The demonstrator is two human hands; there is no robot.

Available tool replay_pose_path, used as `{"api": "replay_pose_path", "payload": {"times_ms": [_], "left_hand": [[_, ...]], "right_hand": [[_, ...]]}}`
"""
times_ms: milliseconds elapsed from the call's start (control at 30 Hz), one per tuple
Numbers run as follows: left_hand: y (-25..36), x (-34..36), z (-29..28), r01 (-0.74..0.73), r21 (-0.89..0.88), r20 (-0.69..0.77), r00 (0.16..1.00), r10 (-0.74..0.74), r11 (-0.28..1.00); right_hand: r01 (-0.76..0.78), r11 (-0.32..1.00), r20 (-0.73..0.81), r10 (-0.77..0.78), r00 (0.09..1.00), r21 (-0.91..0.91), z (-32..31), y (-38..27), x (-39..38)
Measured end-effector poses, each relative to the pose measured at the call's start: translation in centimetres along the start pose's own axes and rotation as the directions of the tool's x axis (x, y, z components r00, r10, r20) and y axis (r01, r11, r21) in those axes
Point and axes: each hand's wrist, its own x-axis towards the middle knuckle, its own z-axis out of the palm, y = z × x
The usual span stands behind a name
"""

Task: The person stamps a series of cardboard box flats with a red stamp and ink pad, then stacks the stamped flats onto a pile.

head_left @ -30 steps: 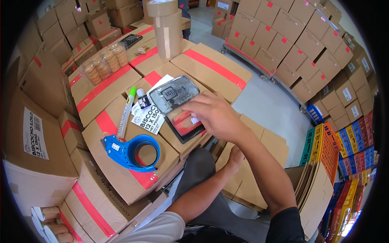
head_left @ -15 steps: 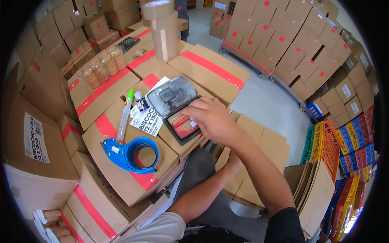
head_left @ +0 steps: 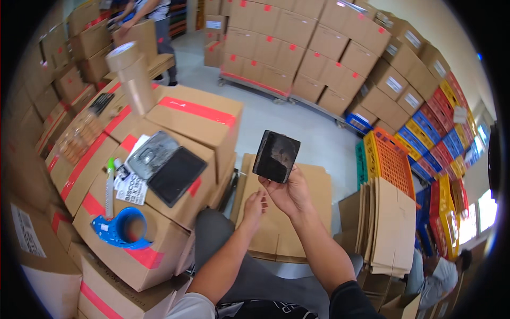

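Note:
My right hand (head_left: 289, 194) holds up a rubber stamp (head_left: 276, 156) by its lower edge, with a dark, ink-blackened face showing. Just left of it and lower, my left hand (head_left: 255, 208) has its fingers curled together with nothing visible in them, over a stack of flattened cardboard (head_left: 300, 228). An ink pad (head_left: 177, 175) lies with its lid (head_left: 153, 154) swung back on a taped carton. Beside it are a printed paper label (head_left: 132, 190), a small bottle (head_left: 121, 169), a green-capped marker (head_left: 110, 189) and a blue tape dispenser (head_left: 119, 228).
Tape rolls (head_left: 133, 80) stand stacked on the cartons behind, near clear packs of round biscuits (head_left: 79, 139). Folded cardboard (head_left: 390, 226) leans at the right before an orange crate (head_left: 390, 162). Loaded carts (head_left: 265, 48) line the back. Another person (head_left: 154, 16) stands at the far left.
My right hand has lifted the stamp off the ink pad and carried it right, turning its face into view. My left hand has come up beside it. The whole view has swung right.

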Motion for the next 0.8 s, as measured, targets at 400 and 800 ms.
{"api": "replay_pose_path", "payload": {"times_ms": [400,800], "left_hand": [[-3.4,0.5,-3.0,-0.315,0.263,0.248,0.936,0.251,0.912],[-6.4,-4.9,-0.4,-0.780,0.600,0.796,0.604,-0.040,0.175]], "right_hand": [[-0.362,0.107,-0.371,-0.085,0.925,-0.926,-11.6,-3.8,-16.0],[-0.068,-0.325,-0.014,-0.164,0.986,-0.943,-18.2,0.2,-24.9]]}}
